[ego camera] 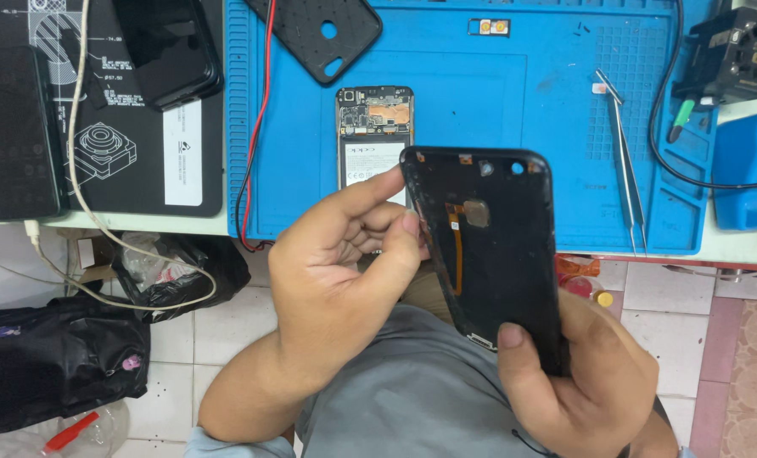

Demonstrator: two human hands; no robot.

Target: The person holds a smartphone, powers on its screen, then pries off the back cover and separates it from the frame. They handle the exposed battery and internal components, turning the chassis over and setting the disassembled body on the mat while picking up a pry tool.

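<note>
My right hand [591, 382] grips the lower end of the black phone back cover [497, 246], thumb pressed on its inner face, the cover tilted up over my lap. My left hand [336, 280] curls beside the cover's left edge, fingers [404, 229] pinched narrow against it. Beyond the cover, the opened phone [370, 136] lies on the blue mat [548, 93].

Bright, even daylight-like light falls from above on your worktop [739, 244]. Shadows are soft and faint. The glossy black phone back cover [501, 246] shows mild sheen. Focus is sharp throughout, with slight wide-angle stretching at the edges.
</note>
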